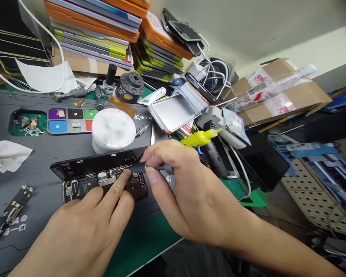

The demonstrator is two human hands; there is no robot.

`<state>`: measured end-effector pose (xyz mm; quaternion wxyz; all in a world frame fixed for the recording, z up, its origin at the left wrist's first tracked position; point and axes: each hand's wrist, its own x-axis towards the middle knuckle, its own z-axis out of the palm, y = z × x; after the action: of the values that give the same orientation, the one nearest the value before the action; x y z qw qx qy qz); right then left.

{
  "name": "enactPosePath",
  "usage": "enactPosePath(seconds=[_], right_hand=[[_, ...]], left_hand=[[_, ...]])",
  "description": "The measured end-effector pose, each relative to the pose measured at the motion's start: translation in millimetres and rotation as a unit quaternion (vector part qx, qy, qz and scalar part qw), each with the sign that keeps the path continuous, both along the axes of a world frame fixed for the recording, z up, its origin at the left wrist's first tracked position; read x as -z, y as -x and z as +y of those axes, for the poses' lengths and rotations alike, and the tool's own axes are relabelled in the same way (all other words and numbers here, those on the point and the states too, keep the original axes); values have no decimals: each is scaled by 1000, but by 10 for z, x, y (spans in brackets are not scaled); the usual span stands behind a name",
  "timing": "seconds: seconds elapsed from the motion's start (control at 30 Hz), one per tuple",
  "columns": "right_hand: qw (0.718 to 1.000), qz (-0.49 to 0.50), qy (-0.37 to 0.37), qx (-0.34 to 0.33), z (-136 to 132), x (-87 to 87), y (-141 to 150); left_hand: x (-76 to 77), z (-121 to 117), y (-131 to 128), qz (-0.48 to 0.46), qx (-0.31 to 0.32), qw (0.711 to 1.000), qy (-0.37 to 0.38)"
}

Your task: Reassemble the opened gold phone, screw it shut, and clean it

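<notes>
- Phone [88, 187] lies open on the grey mat [43, 154], screen [88, 163] tilted up; probably light, stiff-framed, fragile inside, best held by the frame's edges
- Right hand [187, 188]: grip narrow, pinching a dark screwdriver [137, 167] over the phone
- Left hand [83, 227]: index fingertip beside the screwdriver's tip; thumb hidden, so I cannot tell its grip
- Green counter [150, 238] beneath; pale wall [233, 30] and cardboard box [294, 96] beyond

A glossy, translucent plastic bottle [266, 90] lies on matt brown cardboard boxes [288, 104] beside a smooth, painted wall [248, 27], while a scuffed white tub [113, 129], apparently plastic, sits on a matt gray mat [46, 154].
</notes>
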<state>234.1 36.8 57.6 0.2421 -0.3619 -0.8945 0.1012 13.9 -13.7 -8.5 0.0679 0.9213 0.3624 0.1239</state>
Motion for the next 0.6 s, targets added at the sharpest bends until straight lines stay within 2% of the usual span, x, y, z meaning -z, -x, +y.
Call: enactPosePath(seconds=[0.6], right_hand=[[999, 28, 29, 7, 3, 50, -34]], left_hand=[[9, 28, -12, 12, 15, 1000, -11]])
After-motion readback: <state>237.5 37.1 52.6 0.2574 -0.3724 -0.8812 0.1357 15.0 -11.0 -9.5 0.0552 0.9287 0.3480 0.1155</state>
